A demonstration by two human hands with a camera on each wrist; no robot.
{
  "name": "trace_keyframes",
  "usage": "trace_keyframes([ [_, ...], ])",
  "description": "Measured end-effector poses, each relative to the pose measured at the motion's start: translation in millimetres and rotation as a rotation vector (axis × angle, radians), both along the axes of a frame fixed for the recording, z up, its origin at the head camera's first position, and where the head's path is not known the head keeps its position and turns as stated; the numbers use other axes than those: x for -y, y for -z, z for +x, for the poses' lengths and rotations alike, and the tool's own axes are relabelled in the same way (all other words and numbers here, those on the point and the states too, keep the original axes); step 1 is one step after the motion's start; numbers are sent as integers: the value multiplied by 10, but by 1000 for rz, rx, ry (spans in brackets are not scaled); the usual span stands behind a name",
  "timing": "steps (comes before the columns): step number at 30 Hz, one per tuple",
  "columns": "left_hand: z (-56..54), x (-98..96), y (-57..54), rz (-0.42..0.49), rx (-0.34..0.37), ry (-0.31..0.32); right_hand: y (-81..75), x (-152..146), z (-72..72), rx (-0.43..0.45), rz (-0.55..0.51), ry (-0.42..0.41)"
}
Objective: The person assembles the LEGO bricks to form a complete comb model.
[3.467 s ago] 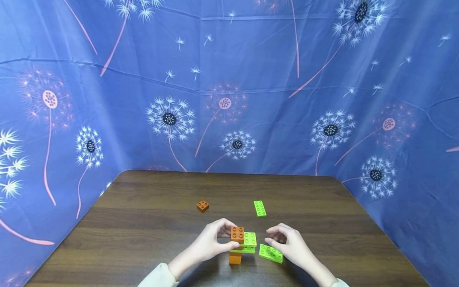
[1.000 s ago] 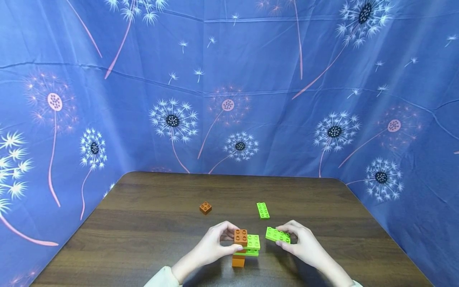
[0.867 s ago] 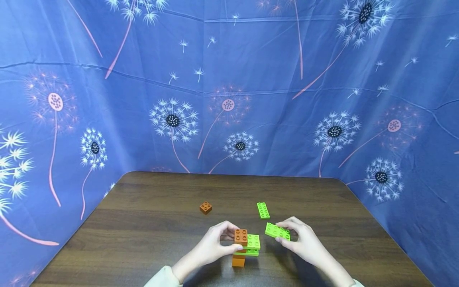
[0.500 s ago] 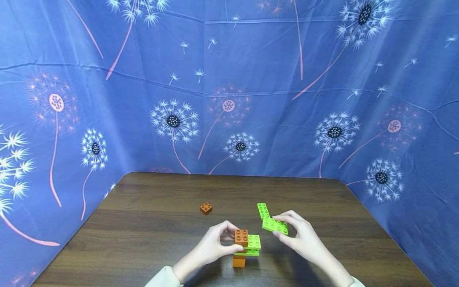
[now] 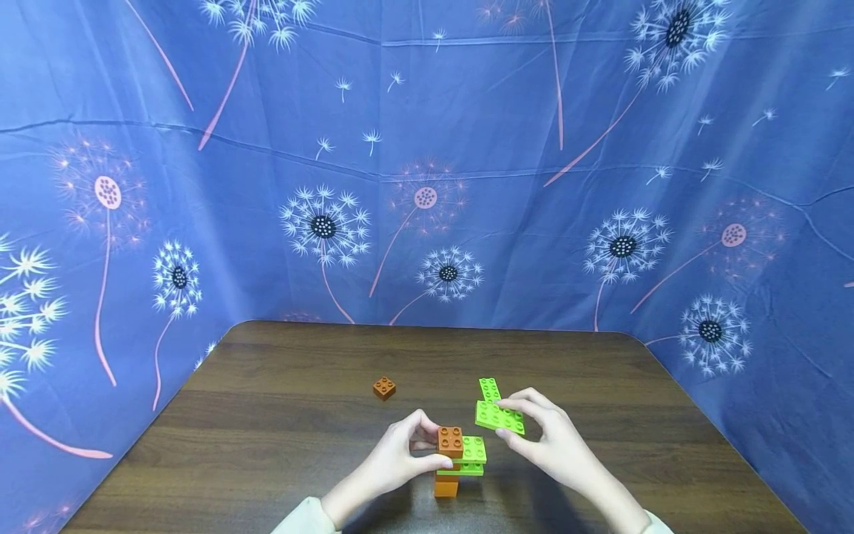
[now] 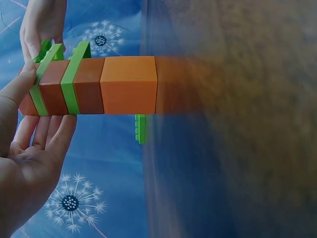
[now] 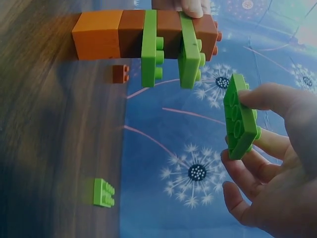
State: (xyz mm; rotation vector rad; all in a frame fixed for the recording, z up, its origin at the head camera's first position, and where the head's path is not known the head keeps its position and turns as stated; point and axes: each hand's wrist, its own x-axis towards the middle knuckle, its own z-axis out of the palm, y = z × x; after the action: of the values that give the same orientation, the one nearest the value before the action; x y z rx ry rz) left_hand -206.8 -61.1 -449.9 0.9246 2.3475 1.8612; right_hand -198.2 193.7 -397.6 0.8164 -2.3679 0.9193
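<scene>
A tower of toy building bricks (image 5: 450,443) stands upright near the front of the table. Orange is at its base, with brown bricks and two bright green plates above, the plates jutting to the right. My left hand (image 5: 405,449) grips the tower near its top, thumb in front and fingers behind. In my right hand (image 5: 549,437) a green studded plate (image 5: 500,417) is pinched between thumb and fingers, raised off the table to the right of the tower and apart from it. The right wrist view shows the hollow underside of this held plate (image 7: 237,116).
A loose brown brick (image 5: 384,387) lies on the wooden table (image 5: 280,415) beyond my left hand. Another green plate (image 5: 489,387) lies behind the held one, partly covered by it in the head view. A blue dandelion-print cloth (image 5: 534,222) hangs around the table.
My right hand has picked up the green plate from the table, raised it and carried it leftward toward the tower. My left hand keeps its grip on the tower.
</scene>
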Motion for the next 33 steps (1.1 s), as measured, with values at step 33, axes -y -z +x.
trace_keyframes([
  [33,-5,8,11,2,7,26,42,275,-9,17,82,-154],
])
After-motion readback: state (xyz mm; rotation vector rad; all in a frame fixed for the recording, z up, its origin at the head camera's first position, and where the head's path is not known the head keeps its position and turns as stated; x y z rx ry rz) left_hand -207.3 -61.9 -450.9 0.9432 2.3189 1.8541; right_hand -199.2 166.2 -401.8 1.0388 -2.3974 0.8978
